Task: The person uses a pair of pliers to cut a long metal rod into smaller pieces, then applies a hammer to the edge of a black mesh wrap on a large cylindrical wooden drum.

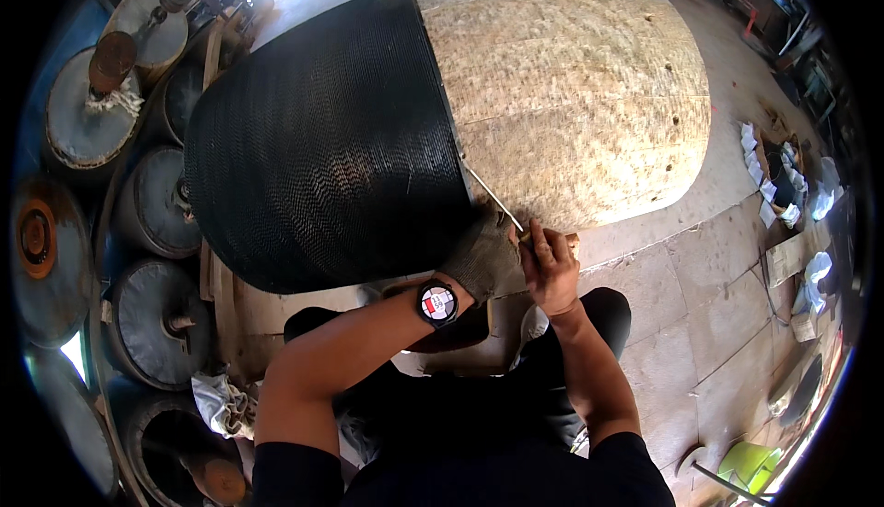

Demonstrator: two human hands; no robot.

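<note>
A large drum lies in front of me. Its left part is wrapped in black ribbed sheeting [322, 148], and its right part is a pale, mottled, wood-like surface [571, 93] with several small dark holes. My right hand [550, 268] is closed around the handle end of a thin-shafted tool, like a screwdriver [494, 196]. The shaft slants up and left, its tip at the border between the black sheeting and the pale surface. My left hand [488, 254], in a dark work glove with a watch at the wrist, is beside the tool under the sheeting's lower edge. Its fingers are mostly hidden.
Several round-ended rollers [158, 323] are stacked along the left side, held by wooden boards [214, 277]. To the right, an open box [787, 180] with white wrapping stands on the tiled floor [654, 314], near wooden blocks [796, 256] and a yellow-green container [748, 466].
</note>
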